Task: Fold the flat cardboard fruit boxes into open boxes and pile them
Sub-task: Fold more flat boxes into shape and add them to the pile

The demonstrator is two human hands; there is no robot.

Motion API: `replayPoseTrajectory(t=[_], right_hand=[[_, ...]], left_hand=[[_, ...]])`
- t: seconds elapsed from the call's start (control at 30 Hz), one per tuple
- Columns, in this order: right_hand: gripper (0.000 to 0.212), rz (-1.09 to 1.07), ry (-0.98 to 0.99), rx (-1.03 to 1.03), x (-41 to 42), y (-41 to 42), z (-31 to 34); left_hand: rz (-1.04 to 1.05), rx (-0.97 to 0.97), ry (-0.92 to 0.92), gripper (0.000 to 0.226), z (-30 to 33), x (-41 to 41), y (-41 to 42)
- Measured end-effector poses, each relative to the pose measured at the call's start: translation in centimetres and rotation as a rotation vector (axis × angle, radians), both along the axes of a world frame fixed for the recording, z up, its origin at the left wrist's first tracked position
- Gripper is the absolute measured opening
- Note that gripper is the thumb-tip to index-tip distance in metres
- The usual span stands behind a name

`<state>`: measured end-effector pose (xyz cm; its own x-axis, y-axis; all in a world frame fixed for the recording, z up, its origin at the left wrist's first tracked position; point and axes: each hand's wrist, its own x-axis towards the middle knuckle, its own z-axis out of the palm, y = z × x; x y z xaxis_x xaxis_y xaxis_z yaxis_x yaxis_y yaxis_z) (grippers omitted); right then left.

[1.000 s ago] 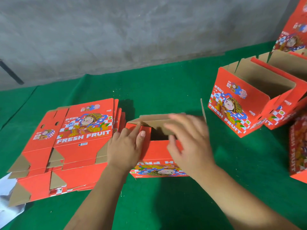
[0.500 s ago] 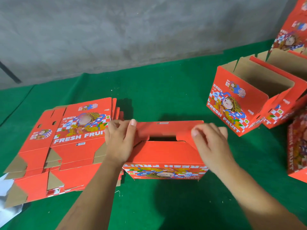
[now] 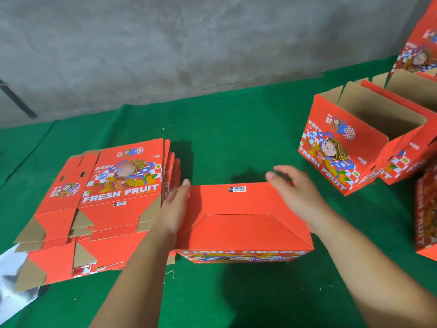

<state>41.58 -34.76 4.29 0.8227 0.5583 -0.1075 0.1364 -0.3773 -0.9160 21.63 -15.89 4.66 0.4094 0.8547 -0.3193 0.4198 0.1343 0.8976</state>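
My two hands work the red fruit box point(image 3: 241, 221) on the green-covered desk point(image 3: 236, 138), the box lying upside down in front of me with its closed bottom flaps facing up and the "FRESH FRUIT" lettering inverted along its near side. My left hand point(image 3: 173, 209) lies flat along the box's left edge, its grip spread with straight fingers pressed against the cardboard. My right hand point(image 3: 295, 192) sits at the box's far right corner, grip likewise spread and pinching nothing; whether its fingers touch the flap I cannot tell, as they are blurred. A small barcode label point(image 3: 237, 189) shows near the far edge of the upturned bottom. Just beside my left hand lies the stack of flat boxes point(image 3: 106, 197), printed faces up, with a scrap of white paper point(image 3: 11, 275) poking out at its near-left corner. To my right stand the folded open boxes point(image 3: 350, 147), tilted and leaning together, brown insides showing. A bare grey concrete wall point(image 3: 165, 43) backs the scene.
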Motion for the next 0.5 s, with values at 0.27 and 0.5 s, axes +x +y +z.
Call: replayPoseTrajectory(t=[0.27,0.5], right_hand=[[0.065,-0.136,1.002,0.232,3.6,-4.2,1.1],[0.076,0.216,1.107,0.262,1.9,-7.1,-2.4]], left_hand=[[0.013,0.074,-0.347,0.023,0.6,-0.5,-2.9],[-0.223,-0.046,-0.546,0.052,-1.0,-1.0,-3.0]])
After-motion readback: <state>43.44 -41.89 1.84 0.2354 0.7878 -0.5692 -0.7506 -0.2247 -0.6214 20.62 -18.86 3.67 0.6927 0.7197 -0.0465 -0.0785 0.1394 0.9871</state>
